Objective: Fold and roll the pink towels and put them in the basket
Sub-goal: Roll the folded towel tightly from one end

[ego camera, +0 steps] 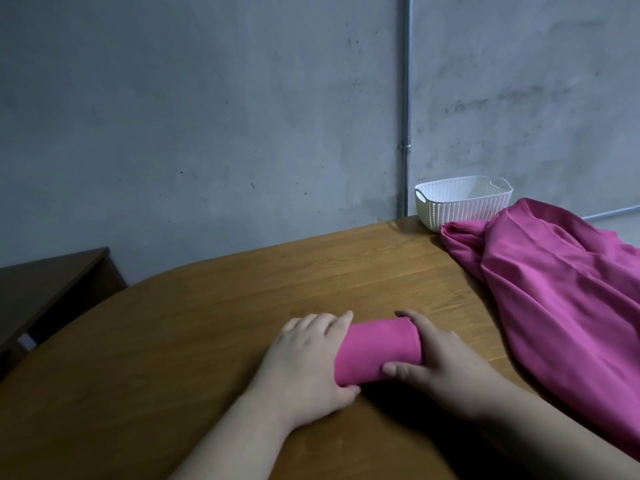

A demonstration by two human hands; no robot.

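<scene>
1. Head view: rolled pink towel [379, 348], a tight smooth cylinder, is lain on wooden table [214, 306].
2. It is gripped at either end by left hand [308, 358] and right hand [440, 362].
3. Unfolded pink towels [561, 292] are heaped rightward, touching white basket [460, 202].

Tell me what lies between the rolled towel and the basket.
Only bare table, seen in the head view; the loose pink towels lie just right of that stretch, against the basket.
</scene>
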